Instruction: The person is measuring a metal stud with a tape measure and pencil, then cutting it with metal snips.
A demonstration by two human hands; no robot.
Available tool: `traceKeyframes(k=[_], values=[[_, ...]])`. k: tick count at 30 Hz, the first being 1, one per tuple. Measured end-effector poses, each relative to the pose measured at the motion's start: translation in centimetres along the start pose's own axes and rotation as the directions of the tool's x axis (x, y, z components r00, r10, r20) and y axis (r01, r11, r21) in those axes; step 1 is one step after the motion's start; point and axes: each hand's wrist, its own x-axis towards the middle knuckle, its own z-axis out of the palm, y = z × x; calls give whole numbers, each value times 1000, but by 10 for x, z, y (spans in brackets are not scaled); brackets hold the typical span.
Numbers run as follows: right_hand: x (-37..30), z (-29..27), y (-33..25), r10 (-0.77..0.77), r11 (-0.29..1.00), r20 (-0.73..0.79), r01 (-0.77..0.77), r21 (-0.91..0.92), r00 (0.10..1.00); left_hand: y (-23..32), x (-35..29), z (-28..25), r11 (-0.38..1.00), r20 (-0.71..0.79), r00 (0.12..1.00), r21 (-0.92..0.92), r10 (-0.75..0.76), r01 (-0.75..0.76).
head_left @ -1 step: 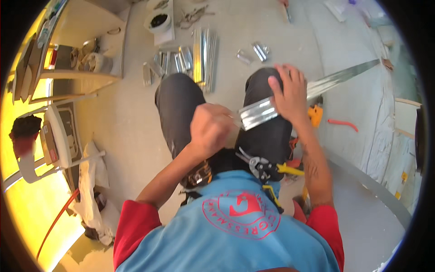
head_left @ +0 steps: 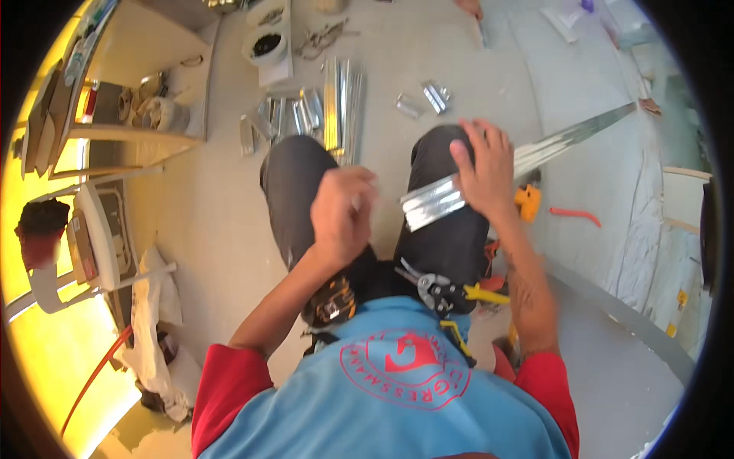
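Silver metal profiles (head_left: 433, 203): across the right thigh (head_left: 443, 249), near end at its inner edge, far end out rightward.
Right hand (head_left: 487, 168): fingers spread over them.
Left hand (head_left: 342, 214): fingers curled, blurred; hold cannot be told.
Floor (head_left: 386, 141): runs between the thighs toward short metal pieces (head_left: 436, 97).
Snips (head_left: 437, 292): jut at the waist.

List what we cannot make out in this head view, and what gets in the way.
All in the head view:
- Whether the left hand holds anything small: blur and its own curled shape hide the inside of its grip.
- The middle stretch of the metal strip: covered by the right hand.
- The rest of another person's hand: cut off by the top edge.
- The bucket's dark contents: too small.
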Motion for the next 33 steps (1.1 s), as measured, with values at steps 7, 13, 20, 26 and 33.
traceKeyframes(k=[7,13,20,26,33], values=[[-3,-5,-6,12,997,-36,-9,73,999,-155,89,115,910,610,677,229,-412,347],[-2,11,-9,-1,995,-108,12,103,994,-217,94,207,891,670,594,400,-444,216],[-4,0,-5,-6,982,-114,27,189,993,-210,93,170,933,866,426,340,-261,-119],[2,2,-5,-46,973,-109,70,222,993,-194,79,78,938,739,598,339,-311,69],[-6,-2,9,128,885,-233,-5,466,964,-180,85,74,928,722,587,330,-366,174]])
